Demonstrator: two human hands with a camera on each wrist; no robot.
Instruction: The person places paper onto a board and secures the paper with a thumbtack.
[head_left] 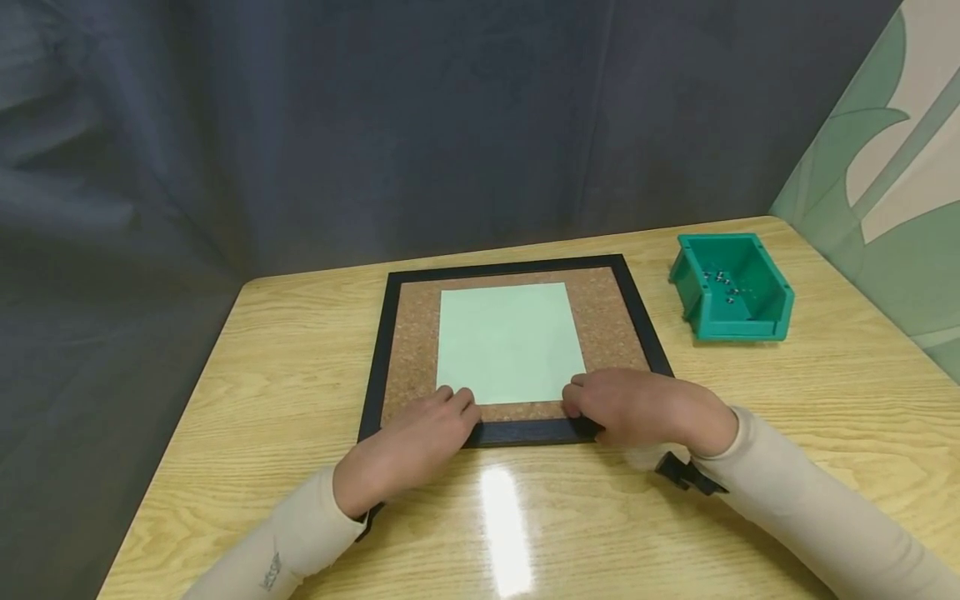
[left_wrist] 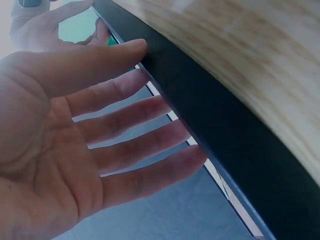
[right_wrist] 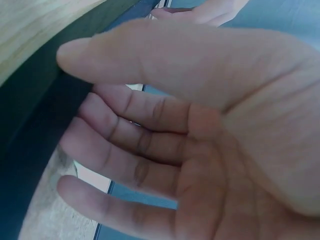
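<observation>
A black-framed corkboard lies on the wooden table, with a pale green sheet of paper on its cork. At the near rail, my left hand grips the frame beside the paper's lower left corner. The left wrist view shows its thumb against the rail's outer side and the fingers reaching over the top. My right hand holds the same rail by the paper's lower right corner. Its thumb presses the outer side and its fingers curl over the rail. The fingertips on the cork side are partly hidden.
To the right of the board stands a green plastic bin with several small pins inside. A dark curtain hangs behind the table and along its left side. A leaf-patterned wall borders the right.
</observation>
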